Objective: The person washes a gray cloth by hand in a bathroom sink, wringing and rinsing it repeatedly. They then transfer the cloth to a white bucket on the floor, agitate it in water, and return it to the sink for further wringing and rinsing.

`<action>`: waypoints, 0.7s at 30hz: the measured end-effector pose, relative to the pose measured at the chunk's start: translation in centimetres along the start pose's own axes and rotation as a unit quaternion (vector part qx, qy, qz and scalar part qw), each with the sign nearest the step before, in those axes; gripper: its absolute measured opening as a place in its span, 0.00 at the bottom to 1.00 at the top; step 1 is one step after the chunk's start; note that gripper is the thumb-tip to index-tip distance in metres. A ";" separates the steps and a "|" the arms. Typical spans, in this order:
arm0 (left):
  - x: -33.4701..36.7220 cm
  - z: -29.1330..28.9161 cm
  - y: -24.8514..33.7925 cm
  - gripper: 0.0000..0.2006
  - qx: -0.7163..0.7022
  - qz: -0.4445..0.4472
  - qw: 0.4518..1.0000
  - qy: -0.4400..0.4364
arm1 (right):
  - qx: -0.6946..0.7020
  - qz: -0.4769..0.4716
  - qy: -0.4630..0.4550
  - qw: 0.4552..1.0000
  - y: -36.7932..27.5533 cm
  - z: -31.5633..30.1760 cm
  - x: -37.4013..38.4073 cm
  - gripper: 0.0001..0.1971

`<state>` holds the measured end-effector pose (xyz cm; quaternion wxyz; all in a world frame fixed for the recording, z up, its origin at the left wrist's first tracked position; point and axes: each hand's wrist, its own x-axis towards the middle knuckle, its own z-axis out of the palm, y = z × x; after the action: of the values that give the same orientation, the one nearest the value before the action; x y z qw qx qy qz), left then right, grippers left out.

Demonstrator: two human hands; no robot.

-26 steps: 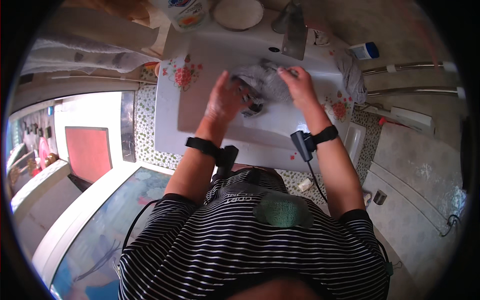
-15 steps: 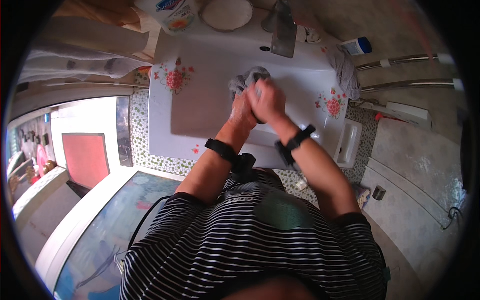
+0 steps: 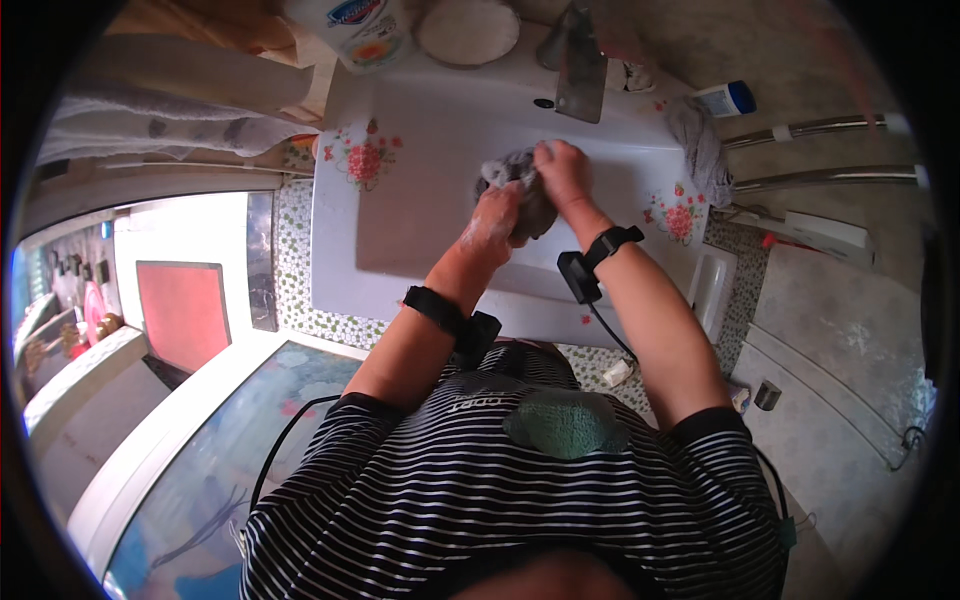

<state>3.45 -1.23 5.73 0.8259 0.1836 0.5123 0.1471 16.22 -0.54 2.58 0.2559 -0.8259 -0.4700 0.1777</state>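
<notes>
A bunched, wet-looking grey cloth is held between my two hands over the white sink, which has red flower prints. My left hand, with pale suds on its skin, is closed round the near left part of the cloth. At its far right edge my right hand grips another part, with fingers curled. The cloth hangs in folds between them, so some fingertips are hidden. Each wrist wears a black strap with a small black box.
Beyond the hands stands a metal faucet. A round white bowl and a white bottle are on the far rim. Another grey cloth drapes over the right corner, near a blue-capped container and metal rails.
My hands were pressed together on the cloth and have drawn apart. The right hand has shifted right and away from me, and more of the cloth shows between them. The view has shifted slightly.
</notes>
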 end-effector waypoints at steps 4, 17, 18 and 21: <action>-0.3 -2.3 1.4 0.19 -0.007 0.095 0.990 -0.103 | 0.354 0.158 -0.119 0.914 2.8 -0.1 1.0 0.15; 4.4 -4.7 -3.8 0.15 -0.031 0.315 0.937 -0.150 | 0.113 -0.218 -0.062 0.968 -7.2 -3.1 -9.5 0.08; 5.4 -5.8 -4.8 0.13 0.112 0.396 0.905 -0.108 | 0.115 -0.241 -0.057 0.962 -6.7 -2.4 -9.3 0.07; 2.7 -3.7 -2.8 0.13 -0.029 0.186 0.982 -0.018 | 0.086 -0.170 -0.036 0.981 -2.7 0.5 -3.7 0.10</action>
<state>1.43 -1.99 0.75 0.7979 0.2548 0.4499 0.3099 12.28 -2.44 3.96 0.3352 -0.7015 -0.5958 0.2012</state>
